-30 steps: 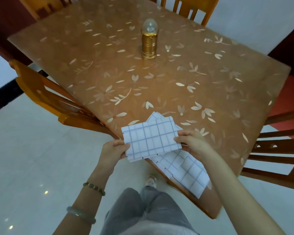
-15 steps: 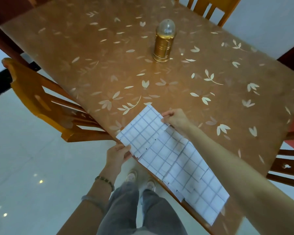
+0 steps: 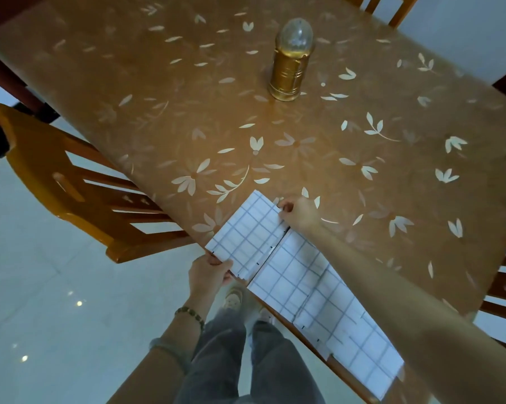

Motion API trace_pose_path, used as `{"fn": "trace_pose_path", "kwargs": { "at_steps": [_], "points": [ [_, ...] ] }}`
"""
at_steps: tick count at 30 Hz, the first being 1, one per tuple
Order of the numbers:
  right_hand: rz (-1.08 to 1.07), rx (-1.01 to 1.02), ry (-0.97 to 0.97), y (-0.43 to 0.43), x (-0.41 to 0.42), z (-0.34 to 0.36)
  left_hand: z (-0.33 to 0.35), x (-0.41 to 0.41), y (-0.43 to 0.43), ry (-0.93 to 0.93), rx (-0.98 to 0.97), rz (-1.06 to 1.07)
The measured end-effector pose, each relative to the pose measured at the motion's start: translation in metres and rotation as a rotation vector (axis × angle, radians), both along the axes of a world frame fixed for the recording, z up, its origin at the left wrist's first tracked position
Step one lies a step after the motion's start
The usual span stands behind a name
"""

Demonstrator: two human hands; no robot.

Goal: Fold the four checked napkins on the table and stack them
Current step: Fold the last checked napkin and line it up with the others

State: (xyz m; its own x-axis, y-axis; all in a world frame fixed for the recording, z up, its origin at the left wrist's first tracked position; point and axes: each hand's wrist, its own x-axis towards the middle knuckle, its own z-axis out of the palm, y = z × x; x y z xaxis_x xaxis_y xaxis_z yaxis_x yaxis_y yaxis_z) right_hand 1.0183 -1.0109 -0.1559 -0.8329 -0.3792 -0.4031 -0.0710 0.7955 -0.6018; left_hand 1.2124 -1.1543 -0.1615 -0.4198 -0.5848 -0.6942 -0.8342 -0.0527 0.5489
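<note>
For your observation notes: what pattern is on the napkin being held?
White napkin with a thin blue-grey check grid; head view.

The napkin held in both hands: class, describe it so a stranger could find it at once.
Start at the brown leaf-patterned table and go to its near edge. The held napkin is leftmost of the checked row, pinched between left hand and right hand; the others lie untouched.

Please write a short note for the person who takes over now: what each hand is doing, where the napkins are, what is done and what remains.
Left hand: pinches the near corner of the folded white blue-checked napkin at the table's near edge.
Right hand: holds that napkin's far corner.
Other checked napkins: they lie overlapping along the edge of the brown leaf-patterned table, beside the held one, under the right forearm.
Done: one napkin looks folded.
Left: fold the others and stack all four. Their count is unclear here.
</note>
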Motion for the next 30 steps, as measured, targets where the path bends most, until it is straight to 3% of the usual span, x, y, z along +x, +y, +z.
{"fn": "trace_pose_path", "kwargs": {
  "at_steps": [4,6,11,14,17,24,27,30],
  "points": [
    [-0.029,-0.040,0.037,0.000,0.005,0.011,0.005,-0.003,-0.006,-0.074,0.005,0.002],
    [-0.130,-0.110,0.030,0.009,0.008,0.018,0.017,-0.003,-0.010,-0.079,-0.090,-0.057],
    [-0.341,-0.183,0.168,0.064,0.046,0.056,0.039,-0.007,-0.004,0.210,-0.376,-0.421],
    [-0.442,-0.196,0.190,0.103,0.083,0.060,0.042,-0.019,0.013,0.399,-0.396,-0.671],
    [-0.558,-0.181,0.201,0.135,0.125,0.055,0.050,-0.028,0.041,0.437,-0.425,-0.938],
    [-0.708,0.086,0.344,0.192,0.215,0.037,0.035,-0.019,0.115,0.655,-0.491,-1.566],
    [-0.539,0.323,0.403,0.207,0.246,0.019,0.010,-0.005,0.139,0.612,-0.576,-1.857],
    [-0.357,0.481,0.279,0.209,0.271,-0.001,-0.009,0.008,0.150,0.550,-0.632,-2.014]
  ]
}}
